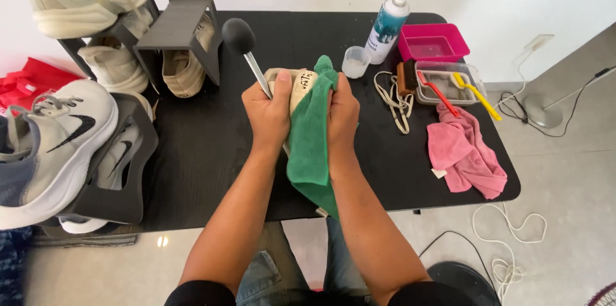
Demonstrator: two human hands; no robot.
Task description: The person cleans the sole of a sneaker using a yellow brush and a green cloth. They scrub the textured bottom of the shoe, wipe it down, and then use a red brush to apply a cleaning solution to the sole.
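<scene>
I have the beige shoe (300, 88) up off the black table (212, 145), between both hands above its middle. My left hand (268, 117) is clamped round the shoe's side, fingers closed on it; my right hand (342, 115) is pressed shut on the green cloth (310, 139), bunched against the shoe and hanging down toward me. The risks, as I judge them — the dangling cloth tail could snag the table edge, and a hard rub could swing the shoe into the small plastic cup (355, 61) or the spray bottle (387, 27) just behind, tipping them.
</scene>
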